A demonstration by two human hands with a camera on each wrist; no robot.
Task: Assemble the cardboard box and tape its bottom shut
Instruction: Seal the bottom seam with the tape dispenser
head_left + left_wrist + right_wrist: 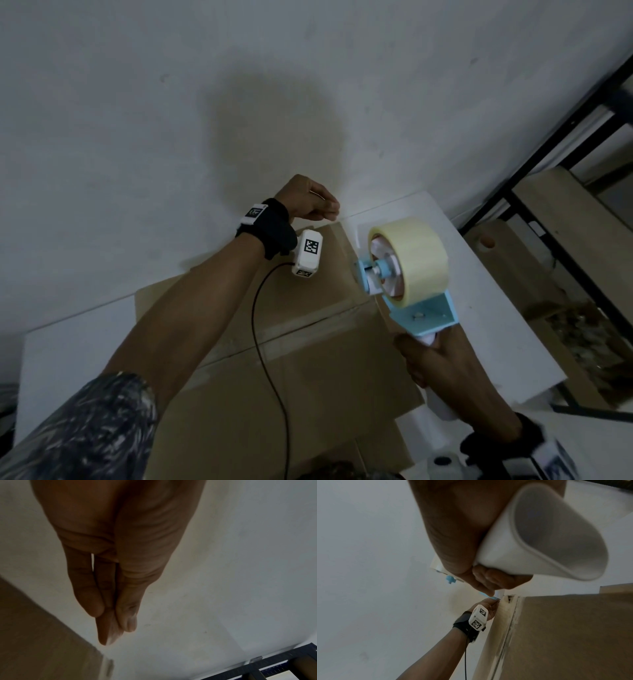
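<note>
Head view — right hand (445, 371) half-hides dispenser handle (442, 409).

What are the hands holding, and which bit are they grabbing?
The right hand grips the tape dispenser by its white handle. The left hand pinches its fingertips together near the box; whether they hold tape cannot be told.

One cardboard box (308, 359) lay on one counter (496, 325); at the box's edge were one tape dispenser (421, 315) and one tape roll (411, 260) — plus two grips, left grip (308, 200) and right grip (435, 370).
</note>
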